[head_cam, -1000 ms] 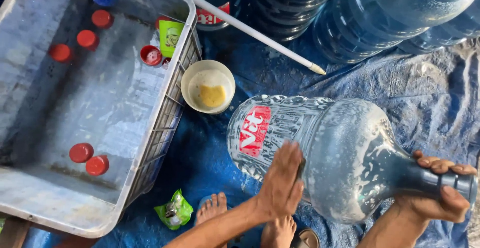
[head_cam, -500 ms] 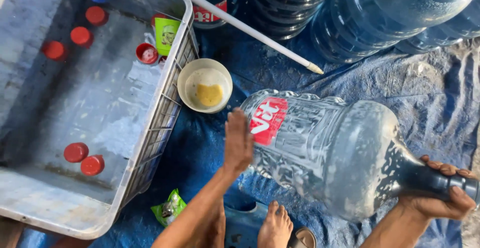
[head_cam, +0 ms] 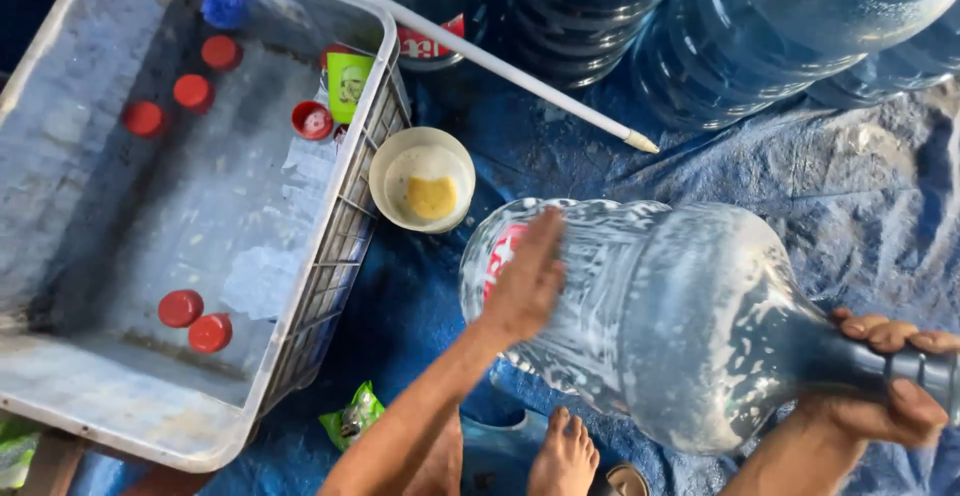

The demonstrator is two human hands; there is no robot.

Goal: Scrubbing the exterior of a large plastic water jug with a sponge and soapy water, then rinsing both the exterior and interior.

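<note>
Lower right of frame, the soapy jug (head_cam: 680, 326) lies sideways. The left hand (head_cam: 525, 281) has slid back onto its label, flat and open; the right hand (head_cam: 895, 386) grips the neck.

So label-wise there's a red label (head_cam: 503, 256) on the soapy jug lying on its side, half hidden behind the left hand (head_cam: 525, 281). Another red-and-white label (head_cam: 430, 41) sits on a dark jug at the top. A green sachet (head_cam: 349, 84) leans inside the grey crate, and a crumpled green sachet (head_cam: 352, 416) lies on the blue tarp.
</note>
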